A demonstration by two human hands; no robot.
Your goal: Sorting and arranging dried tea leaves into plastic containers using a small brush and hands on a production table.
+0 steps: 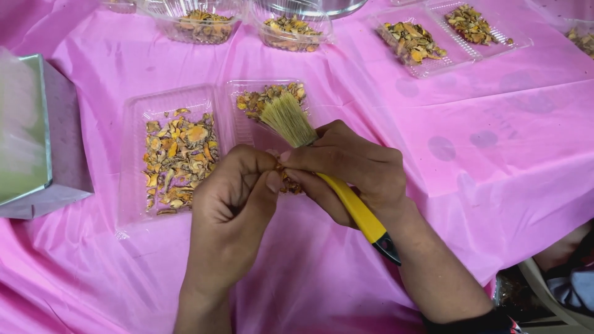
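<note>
My right hand [352, 170] grips a paintbrush [346, 198] with a yellow handle; its pale bristles point up and left over an open clear plastic clamshell tray [133, 161]. My left hand [232, 192] is curled, its fingertips meeting the right hand's fingertips around a small orange-brown dried piece [289, 182]. The tray's left half holds many dried orange and yellow pieces [179, 158]. Its right half holds a smaller heap [260, 99] near the far edge, partly behind the bristles.
A pink plastic cloth [482, 154] covers the table. More clear trays with dried pieces stand along the far edge [204, 25], [291, 31], [414, 43]. A grey-green box [31, 136] stands at the left. Another person's clothing [569, 272] shows at the lower right.
</note>
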